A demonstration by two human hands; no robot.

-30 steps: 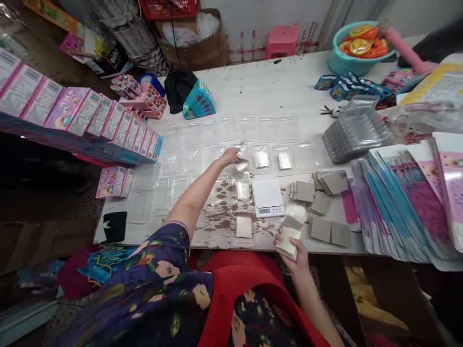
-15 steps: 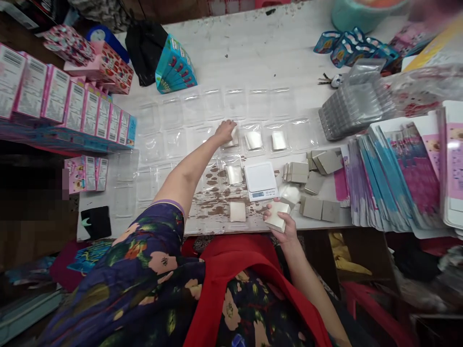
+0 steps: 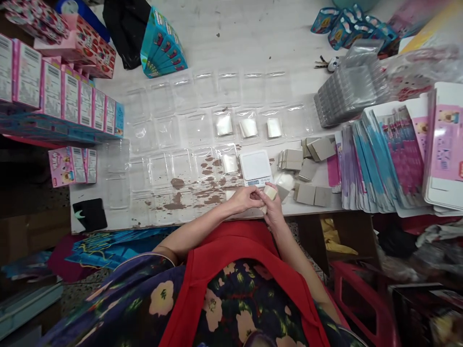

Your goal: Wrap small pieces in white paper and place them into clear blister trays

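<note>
In front of my waist, my right hand (image 3: 275,208) is wrapped round a small stack of pale square sheets (image 3: 268,196), tilted on its edge. The fingers of my left hand (image 3: 245,199) come in from the side and pinch at the stack's near edge. A white digital scale (image 3: 255,165) lies just beyond my hands. Similar white stacks rest in clear plastic trays, one in the near row (image 3: 229,164) and three in the row behind, the leftmost (image 3: 224,125) among them. My left hand partly covers another white stack (image 3: 229,194).
Several grey square stacks (image 3: 292,159) lie right of the scale. Nested clear trays (image 3: 349,99) and fanned printed cardboard sleeves (image 3: 383,159) stand at the right. Pink boxes (image 3: 50,91) line the left side, with a blue display box (image 3: 162,46) behind.
My left hand has drawn back from the middle row of trays to the stack in my right hand. A white stack shows in the tray it left. The view has tilted down.
</note>
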